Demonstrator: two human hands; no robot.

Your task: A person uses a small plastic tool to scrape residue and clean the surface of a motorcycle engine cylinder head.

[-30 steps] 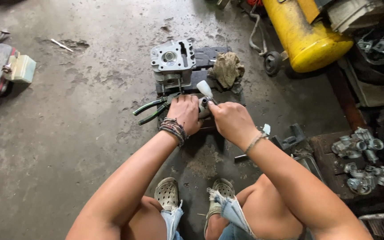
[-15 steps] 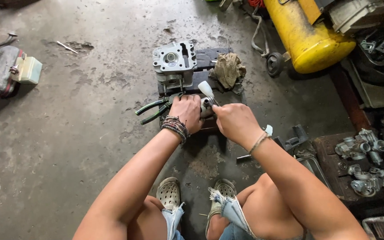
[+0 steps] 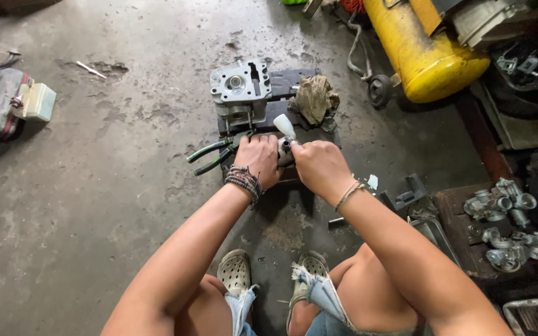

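- Little has shifted since half a second ago: I see both hands hold their place on the dark mat (image 3: 294,84).
- Head view: my left hand (image 3: 259,160) is curled shut, what it grips hidden.
- My right hand (image 3: 319,167) is clamped on a white-handled tool (image 3: 284,127), whose handle sticks up between the two hands.
- Green-handled pliers (image 3: 210,155) lie just left of the left hand.
- Grey cylinder head (image 3: 241,87) and rag (image 3: 314,98) sit beyond them on the mat.
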